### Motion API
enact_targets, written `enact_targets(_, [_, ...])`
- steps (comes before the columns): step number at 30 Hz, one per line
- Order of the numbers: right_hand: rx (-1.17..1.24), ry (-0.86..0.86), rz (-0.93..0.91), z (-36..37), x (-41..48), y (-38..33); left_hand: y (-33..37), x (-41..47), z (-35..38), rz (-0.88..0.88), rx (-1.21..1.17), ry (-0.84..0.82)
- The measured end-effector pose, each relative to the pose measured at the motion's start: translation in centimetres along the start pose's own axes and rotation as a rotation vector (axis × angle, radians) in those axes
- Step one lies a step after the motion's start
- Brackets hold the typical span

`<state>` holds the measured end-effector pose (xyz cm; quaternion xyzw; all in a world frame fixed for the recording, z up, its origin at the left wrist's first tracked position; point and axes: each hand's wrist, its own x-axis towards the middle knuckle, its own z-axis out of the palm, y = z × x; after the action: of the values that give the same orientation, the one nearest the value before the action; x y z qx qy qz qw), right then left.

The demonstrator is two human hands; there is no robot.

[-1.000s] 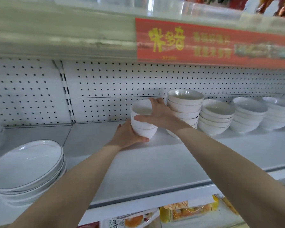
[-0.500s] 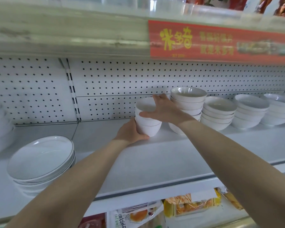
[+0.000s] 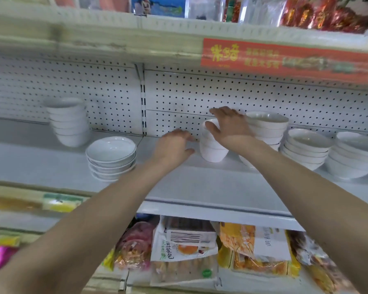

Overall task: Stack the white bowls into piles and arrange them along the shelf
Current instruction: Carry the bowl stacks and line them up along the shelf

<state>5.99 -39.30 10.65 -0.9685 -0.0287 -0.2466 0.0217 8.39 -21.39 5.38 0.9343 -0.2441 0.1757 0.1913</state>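
A small pile of white bowls (image 3: 213, 152) stands on the white shelf (image 3: 200, 187), close to the pegboard back. My left hand (image 3: 174, 147) hovers just left of this pile with relaxed fingers, apart from it. Over the pile's rim my right hand (image 3: 229, 126) spreads its straight fingers; whether it touches the top bowl is unclear. Right of the small pile stands a taller pile of bowls (image 3: 266, 126), partly hidden by my right wrist. Two more bowl piles (image 3: 307, 146) (image 3: 356, 157) follow to the right.
A pile of shallow dishes (image 3: 111, 156) and a tall pile of deep bowls (image 3: 68, 124) stand at the left. Bare shelf lies between the dishes and the small pile. A red price strip (image 3: 285, 58) hangs overhead. Packaged food (image 3: 185, 249) fills the shelf below.
My left hand has let go of the small pile and drawn back to the left. My right hand has opened over its top. The view has widened, showing the left piles.
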Motion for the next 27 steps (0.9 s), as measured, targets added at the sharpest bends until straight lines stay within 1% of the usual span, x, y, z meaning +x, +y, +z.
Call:
enact_targets(5, [0.083, 0.012, -0.097, -0.8, -1.4, -2.9, -1.1, -4.9, -4.1, -0.013, 0.048, 0.200])
enact_targets(10, [0.160, 0.026, -0.187, -0.8, -2.4, -7.1, -4.5, -8.9, -7.0, -0.085, 0.088, 0.289])
enact_targets(17, [0.185, 0.015, -0.277, -0.4, -1.0, -13.7, -10.7, -12.0, -9.1, -0.180, 0.080, 0.337])
enact_targets(21, [0.204, 0.014, -0.317, 0.3, 1.3, -18.3, -15.8, -12.4, -9.9, -0.227, 0.052, 0.347])
enact_targets(27, [0.214, -0.049, -0.263, 2.0, 5.8, -26.0, -24.9, -11.8, -11.7, -0.279, -0.038, 0.332])
